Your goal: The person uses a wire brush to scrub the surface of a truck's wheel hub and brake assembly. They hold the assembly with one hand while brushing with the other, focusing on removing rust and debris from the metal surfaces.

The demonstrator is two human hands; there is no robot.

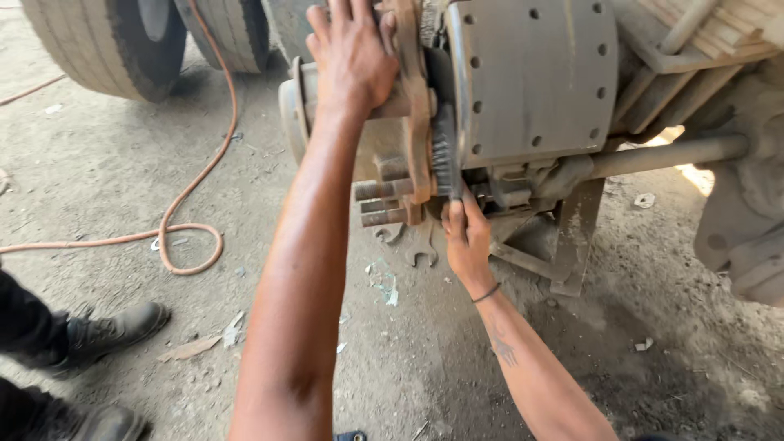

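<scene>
1. Closest to the camera were both bare forearms reaching out over the dirt floor [114, 163]. The right one had a dark band at the wrist.
2. The right hand [467, 241] was lower down, fingers curled shut around the bottom end of a dark wire brush [445, 155]. The brush stood pretty much upright, bristles tucked against the rusty metal plate [416, 106] and just beside the edge of the brake shoe [531, 73].
3. The left hand [353, 53] was higher up, laid flat on the rusty plate with the fingers spread over the top. Looked more like bracing than gripping; couldn't see the fingertips, so can't really tell if it had hold of anything.
4. That brake shoe was a big curved grey slab with rows of small holes, sitting right of the plate. A few bolts [384, 200] stuck out below it toward the left.
5. On the ground under the hub lay a couple of wrenches [412, 245], plus small scraps of pale paper and blue-green litter. No labels I could make out.
6. Left edge: someone else's black boots [102, 335].
7. Further back, an orange hose [192, 220] looped across the dirt toward the truck tyres [114, 41] at the top.
</scene>
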